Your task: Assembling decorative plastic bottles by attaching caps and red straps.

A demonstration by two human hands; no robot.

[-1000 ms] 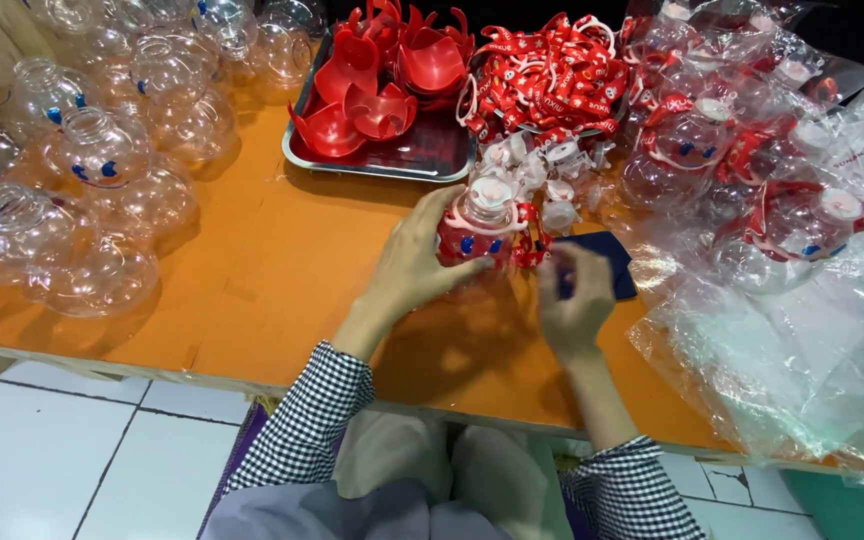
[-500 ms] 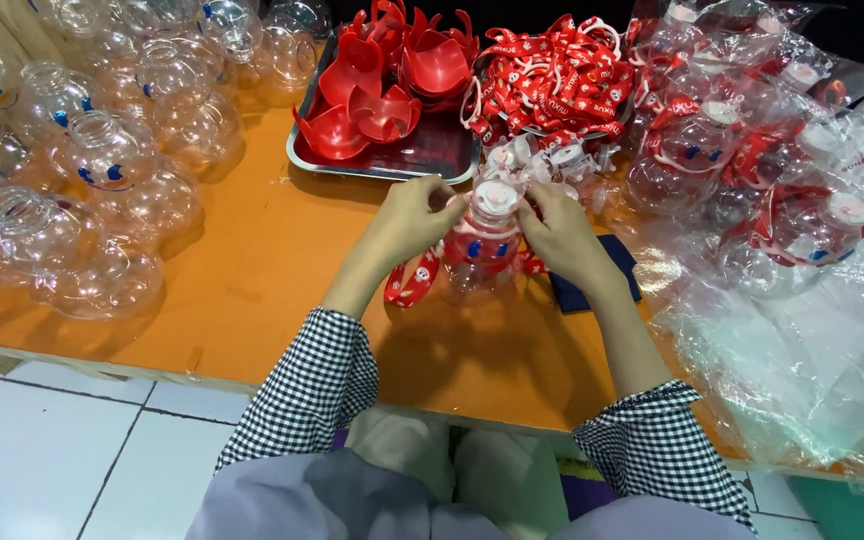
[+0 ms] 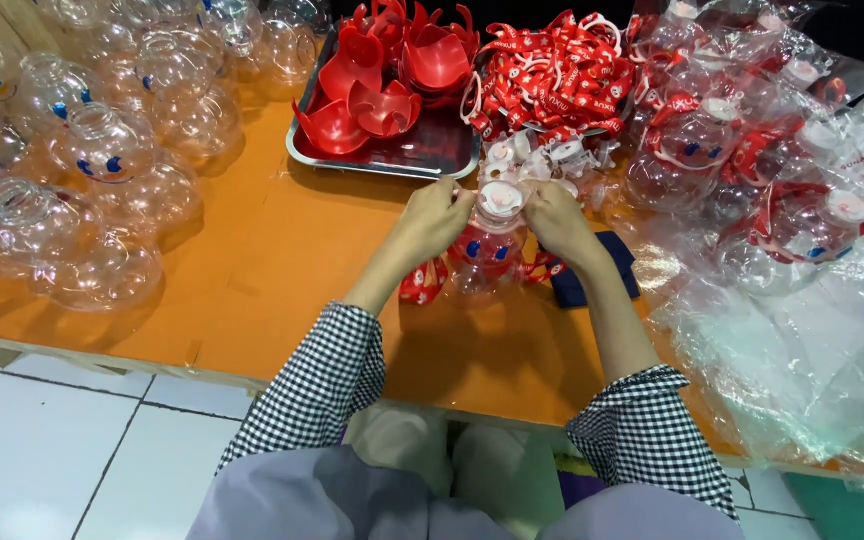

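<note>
A large clear plastic bag (image 3: 812, 350) sprawled across the right end of the orange table, crinkled and glossy, its loose edge hanging past the table's front. Inside and on top of it lay round clear plastic bottles with white caps and red straps (image 3: 802, 225), each printed with small blue and red marks. Behind them, further crumpled clear wrapping (image 3: 752, 30) covered more of the same bottles at the far right corner. A heap of red straps with white printing (image 3: 552, 75) lay beside the bags. No signs or screens appeared.
</note>
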